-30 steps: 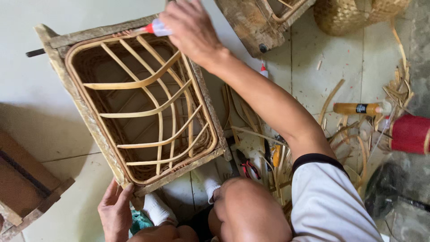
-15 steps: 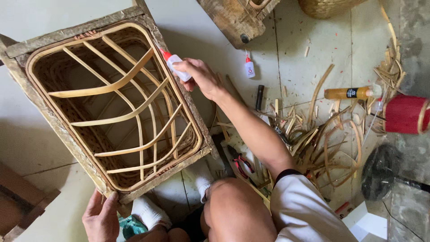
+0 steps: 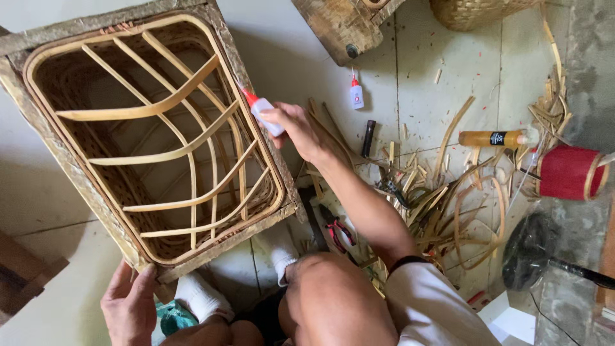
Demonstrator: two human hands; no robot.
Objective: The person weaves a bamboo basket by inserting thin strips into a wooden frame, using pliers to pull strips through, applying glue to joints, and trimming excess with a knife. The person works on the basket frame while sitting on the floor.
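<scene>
Right hand (image 3: 296,128) has lowered glue bottle (image 3: 261,110) along basket (image 3: 64,173) rim (left hand (image 3: 131,304) steadying)

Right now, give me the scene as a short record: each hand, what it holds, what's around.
right hand: holds small white glue bottle, red tip at the frame's right rim
left hand: grips near corner of rattan frame
frame: tilted, curved slats inside
floor, right: second glue bottle, amber bottle, red spool, rattan offcuts, pliers
</scene>
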